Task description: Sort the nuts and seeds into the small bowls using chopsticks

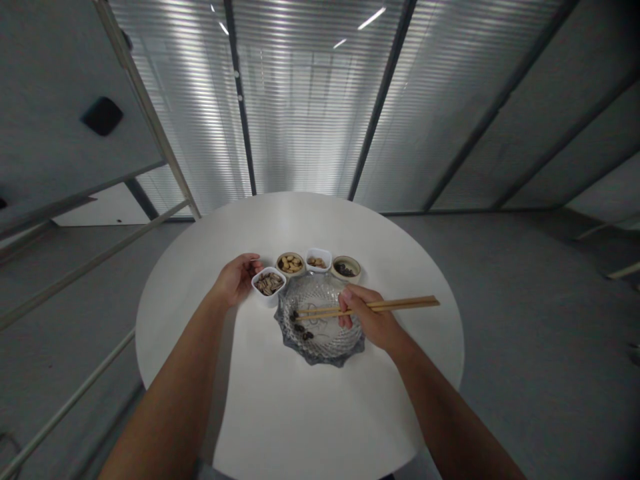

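Observation:
My right hand (367,317) is shut on a pair of wooden chopsticks (385,307), and their tips reach over a ribbed glass dish (333,340). Several dark pieces (301,325) lie in that dish near the tips, with thin pale strands beside them. My left hand (236,279) is open, palm up, its fingers beside a white square bowl of striped sunflower seeds (269,283). Behind the dish stand a round bowl of nuts (291,264), a white square bowl of nuts (318,261) and a round bowl of dark raisin-like pieces (345,269).
Everything stands on a round white table (280,413). Beyond it are a grey floor, slatted glass walls with dark frames, and pale metal rails at the left.

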The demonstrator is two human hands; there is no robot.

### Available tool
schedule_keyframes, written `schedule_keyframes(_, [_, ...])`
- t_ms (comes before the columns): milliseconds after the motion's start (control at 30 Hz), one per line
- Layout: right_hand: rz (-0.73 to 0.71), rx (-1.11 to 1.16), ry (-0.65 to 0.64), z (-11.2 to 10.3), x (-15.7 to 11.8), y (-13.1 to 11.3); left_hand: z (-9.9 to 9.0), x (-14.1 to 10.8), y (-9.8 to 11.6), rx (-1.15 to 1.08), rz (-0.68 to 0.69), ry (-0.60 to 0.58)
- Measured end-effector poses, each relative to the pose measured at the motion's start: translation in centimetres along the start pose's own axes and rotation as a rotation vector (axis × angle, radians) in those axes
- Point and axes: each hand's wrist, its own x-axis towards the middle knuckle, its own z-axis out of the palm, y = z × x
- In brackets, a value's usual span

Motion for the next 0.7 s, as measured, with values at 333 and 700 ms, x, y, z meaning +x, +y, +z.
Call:
schedule_keyframes(333, [0.009, 0.010, 0.019, 0.17, 0.01, 0.23, -0.07, 0.02, -0.04, 0.001, -0.001, 0.007])
schedule_keyframes(700, [-0.001, 0.069, -0.014, -0.19, 0.07, 0.77, -0.02, 0.09, 0.04, -0.018, -0.021, 0.019])
